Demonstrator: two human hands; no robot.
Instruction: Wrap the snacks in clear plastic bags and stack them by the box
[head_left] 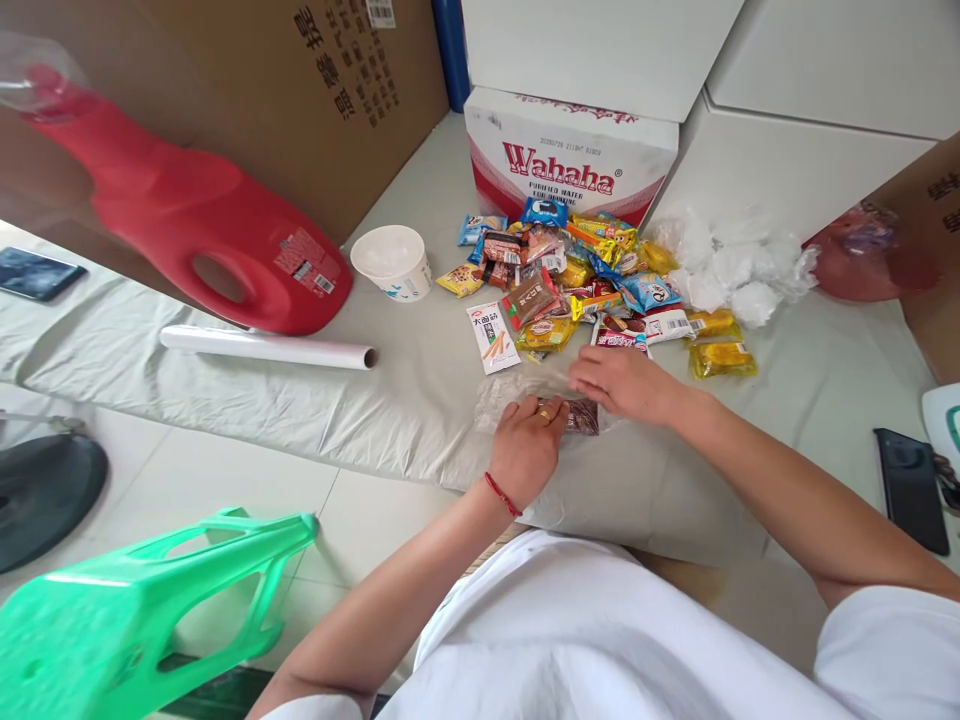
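A clear plastic bag (pixel 501 392) lies flat on the white sheet (pixel 420 390) in front of me, with a dark brown snack packet (pixel 582 416) inside it. My left hand (pixel 526 446), with a red string at the wrist and a ring, is closed and pressing on the bag next to the packet. My right hand (pixel 619 382) lies palm down over the bag's far side, its fingers together and touching the packet. Just beyond my hands spreads a pile of several wrapped snacks (pixel 577 280), including a white packet (pixel 492 337).
A red detergent jug (pixel 187 235), a white roll (pixel 266 347) and a paper bowl (pixel 393 262) lie left. A Wahaha box (pixel 570 155) and crumpled plastic bags (pixel 727 265) sit behind. A phone (pixel 911 488) lies right; a green stool (pixel 142 610) is near left.
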